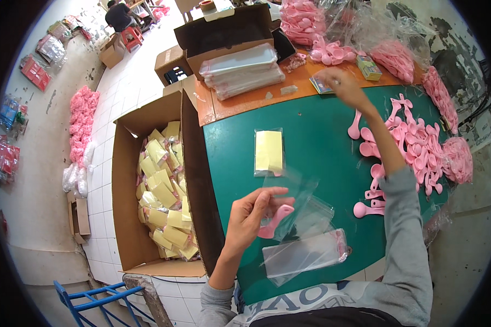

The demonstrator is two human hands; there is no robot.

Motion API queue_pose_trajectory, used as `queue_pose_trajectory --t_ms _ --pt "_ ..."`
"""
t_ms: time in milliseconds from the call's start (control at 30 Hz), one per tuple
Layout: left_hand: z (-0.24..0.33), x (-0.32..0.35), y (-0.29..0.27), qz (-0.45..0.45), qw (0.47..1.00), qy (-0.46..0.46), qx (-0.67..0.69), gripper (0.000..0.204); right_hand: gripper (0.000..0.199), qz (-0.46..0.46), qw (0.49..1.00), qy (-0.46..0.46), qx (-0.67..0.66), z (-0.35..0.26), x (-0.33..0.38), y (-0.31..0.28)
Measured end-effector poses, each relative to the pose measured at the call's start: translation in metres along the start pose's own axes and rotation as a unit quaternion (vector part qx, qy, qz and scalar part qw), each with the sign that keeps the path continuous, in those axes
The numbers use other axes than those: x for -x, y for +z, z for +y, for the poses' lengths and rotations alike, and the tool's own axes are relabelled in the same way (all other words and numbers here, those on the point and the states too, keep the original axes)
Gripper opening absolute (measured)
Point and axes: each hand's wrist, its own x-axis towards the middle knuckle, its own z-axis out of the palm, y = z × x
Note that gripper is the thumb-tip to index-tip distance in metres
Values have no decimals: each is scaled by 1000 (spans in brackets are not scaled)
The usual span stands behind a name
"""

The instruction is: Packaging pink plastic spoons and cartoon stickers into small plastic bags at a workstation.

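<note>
My left hand (252,211) holds a pink plastic spoon (275,220) inside a clear plastic bag (303,210) just above the green table (316,136). My right hand (341,87) reaches far across the table, fingers on a small card stack (321,83) at the edge of the orange board. A packed bag with a yellow card (269,152) lies in the table's middle. A clear empty bag stack (305,255) lies near my body. Loose pink spoons (414,147) are heaped at the right.
An open cardboard box (128,180) of packed yellow-card bags (165,191) stands on the floor at left. A box with clear bag stacks (243,68) sits at the back. Bagged pink spoons (303,22) pile behind. A person (117,15) sits far off.
</note>
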Motion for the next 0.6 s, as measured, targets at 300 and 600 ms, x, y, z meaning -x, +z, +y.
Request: queue_pose_trajectory --t_ms 300,600 --pt "-7 17 -11 39 998 -46 -8 34 36 230 904 282 223 128 -26 1" --pt "-4 10 -11 3 998 -60 -17 29 39 -214 939 106 -247 -111 52 -14"
